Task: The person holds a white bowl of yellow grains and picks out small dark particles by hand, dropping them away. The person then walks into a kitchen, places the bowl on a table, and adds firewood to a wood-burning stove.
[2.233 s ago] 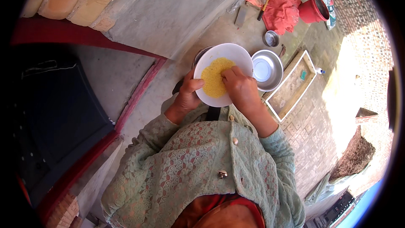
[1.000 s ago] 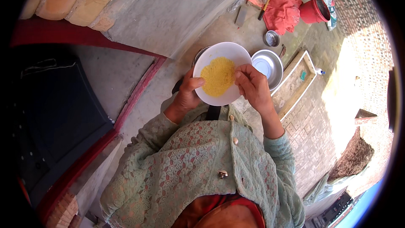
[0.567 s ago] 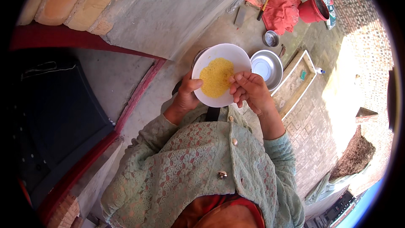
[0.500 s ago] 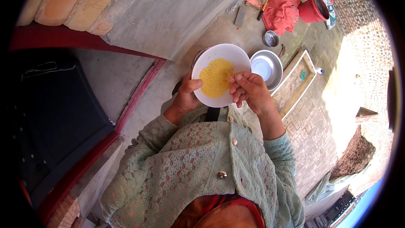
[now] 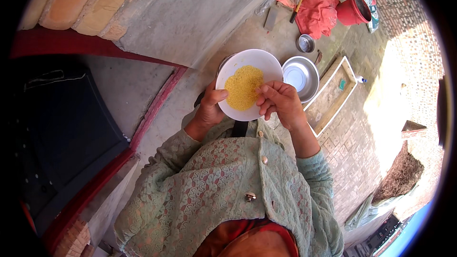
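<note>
A white bowl [image 5: 273, 68] is held up in front of my body, with small yellow grain [image 5: 243, 88] like millet spread over its bottom. My left hand [image 5: 211, 104] grips the bowl's left side, its thumb over the rim and its fingers hidden beneath. Over the right part of the bowl is my right hand [image 5: 281, 102], thumb and fingertips pinched together at the edge of the grain. Whatever is between those fingertips is too small to make out.
Beyond the bowl, a metal basin [image 5: 312, 78] and a small metal bowl [image 5: 305, 43] stand on the ground. A white-rimmed sink [image 5: 343, 62] lies to the right. Farther off are a red cloth [image 5: 316, 12], a red bucket [image 5: 350, 12] and a cleaver [image 5: 271, 18]. A wall [image 5: 185, 9] rises at left.
My right hand has shifted slightly left and down at the bowl, its fingers still pinched. The left hand and the bowl stay nearly where they were.
</note>
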Tool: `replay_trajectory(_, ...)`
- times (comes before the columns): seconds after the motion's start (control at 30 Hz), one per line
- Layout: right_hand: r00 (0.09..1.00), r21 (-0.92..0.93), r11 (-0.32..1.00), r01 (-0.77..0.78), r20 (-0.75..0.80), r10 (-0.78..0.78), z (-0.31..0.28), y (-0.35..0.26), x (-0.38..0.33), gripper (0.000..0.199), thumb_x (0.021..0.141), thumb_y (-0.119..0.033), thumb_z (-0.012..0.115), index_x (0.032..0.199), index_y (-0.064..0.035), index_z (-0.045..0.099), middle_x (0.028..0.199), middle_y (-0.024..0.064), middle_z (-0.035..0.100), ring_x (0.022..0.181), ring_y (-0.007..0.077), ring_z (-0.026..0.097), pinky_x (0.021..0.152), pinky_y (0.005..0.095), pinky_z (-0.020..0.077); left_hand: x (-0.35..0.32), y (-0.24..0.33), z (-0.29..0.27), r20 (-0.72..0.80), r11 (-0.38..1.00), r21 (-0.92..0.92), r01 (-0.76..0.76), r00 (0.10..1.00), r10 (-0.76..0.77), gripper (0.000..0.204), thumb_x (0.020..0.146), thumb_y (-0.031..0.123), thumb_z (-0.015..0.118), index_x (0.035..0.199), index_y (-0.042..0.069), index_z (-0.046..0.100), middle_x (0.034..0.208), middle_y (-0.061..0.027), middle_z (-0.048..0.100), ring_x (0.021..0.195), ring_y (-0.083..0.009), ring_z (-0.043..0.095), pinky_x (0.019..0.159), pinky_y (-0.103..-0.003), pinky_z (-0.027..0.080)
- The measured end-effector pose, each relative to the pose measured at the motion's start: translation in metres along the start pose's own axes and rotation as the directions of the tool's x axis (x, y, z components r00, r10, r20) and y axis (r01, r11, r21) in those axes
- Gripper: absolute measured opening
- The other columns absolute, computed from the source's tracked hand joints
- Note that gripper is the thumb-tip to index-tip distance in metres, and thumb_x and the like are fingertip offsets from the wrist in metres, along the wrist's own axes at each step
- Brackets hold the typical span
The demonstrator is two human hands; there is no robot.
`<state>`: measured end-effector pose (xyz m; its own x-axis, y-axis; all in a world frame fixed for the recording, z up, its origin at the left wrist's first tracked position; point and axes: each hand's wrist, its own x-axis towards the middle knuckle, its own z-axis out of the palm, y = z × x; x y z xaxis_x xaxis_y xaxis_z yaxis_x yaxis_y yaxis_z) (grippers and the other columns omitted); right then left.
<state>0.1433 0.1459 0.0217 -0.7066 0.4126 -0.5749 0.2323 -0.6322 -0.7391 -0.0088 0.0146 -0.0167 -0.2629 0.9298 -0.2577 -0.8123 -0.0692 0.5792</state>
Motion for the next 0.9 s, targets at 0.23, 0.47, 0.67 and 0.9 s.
replay_trajectory(0.23,0.936,-0.558,0.805,0.203,-0.131,-0.326,0.013,0.004,-0.005,0.012,0.087,-0.01,0.059,0.086,0.0016,0.063,0.079,0.0094,0.066,0.052,0.0106,0.06,0.046,0.0233,0.0482,0.0,0.001,0.0,0.01,1.0,-0.005,0.018,1.0,-0.018,0.07,0.072,0.029,0.056,0.131,-0.005,0.037,0.124,-0.016,0.05,0.114,-0.0231,0.05,0.097,-0.036,0.04)
replay_trajectory(0.47,0.631,-0.827,0.357,0.435,-0.003,-0.776,0.013,0.006,-0.004,0.007,0.076,-0.001,0.066,0.083,-0.0005,0.064,0.099,0.016,0.067,0.054,0.0109,0.061,0.051,0.0229,0.0491,0.0,0.0,0.001,0.011,0.999,-0.047,0.005,1.0,-0.005,0.071,0.072,0.028,0.056,0.132,-0.004,0.036,0.126,-0.0157,0.049,0.115,-0.0232,0.049,0.098,-0.035,0.039)
replay_trajectory(0.67,0.578,-0.75,0.463,0.472,-0.133,-0.805,0.002,0.001,-0.014,0.005,0.077,0.001,0.066,0.081,-0.0007,0.063,0.102,0.0128,0.067,0.054,0.0044,0.054,0.049,0.0191,0.0446,0.001,0.001,0.003,-0.002,0.997,-0.073,-0.022,1.0,0.022,0.07,0.072,0.027,0.055,0.131,-0.005,0.037,0.125,-0.0158,0.05,0.115,-0.0235,0.05,0.097,-0.035,0.04)
replay_trajectory(0.9,0.606,-0.747,0.591,0.306,-0.326,-0.726,-0.032,0.018,-0.015,0.016,0.076,-0.004,0.072,0.085,-0.0016,0.059,0.102,0.0064,0.065,0.052,0.004,0.044,0.048,0.0194,0.04,-0.001,0.008,-0.006,-0.059,0.997,-0.047,-0.061,0.997,0.058,0.066,0.072,0.025,0.054,0.129,-0.006,0.04,0.121,-0.0156,0.054,0.111,-0.0237,0.053,0.095,-0.035,0.042)
